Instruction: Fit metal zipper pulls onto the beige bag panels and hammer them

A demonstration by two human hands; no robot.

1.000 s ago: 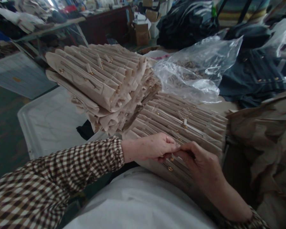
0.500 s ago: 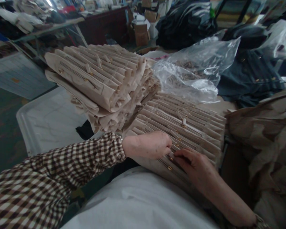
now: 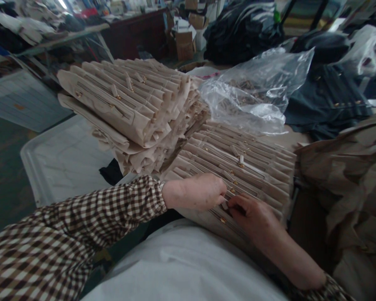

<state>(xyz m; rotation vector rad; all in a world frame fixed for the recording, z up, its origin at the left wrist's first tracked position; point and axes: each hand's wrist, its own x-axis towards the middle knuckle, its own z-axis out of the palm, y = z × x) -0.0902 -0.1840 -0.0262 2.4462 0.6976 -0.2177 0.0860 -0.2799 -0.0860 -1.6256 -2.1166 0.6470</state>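
Overlapping beige fabric pieces with zippers lie in a row in front of me, showing gold sliders and a few small fabric pull tabs. My left hand is closed over the nearest pieces, its fingertips mostly hidden, at a small zipper pull tab. From the right, my right hand pinches at the same tab with thumb and forefinger. Just below the hands a gold zipper slider shows on the nearest piece.
A tall stack of beige zippered pieces stands at left. Behind the row lies a clear plastic bag with small beige bits inside. Dark fabric and a brown cloth pile are at right. A white plastic surface extends under the stack.
My right hand's fingers have curled in more and shifted slightly at the pull tab. My left hand has barely moved. The whole view has shifted very slightly.
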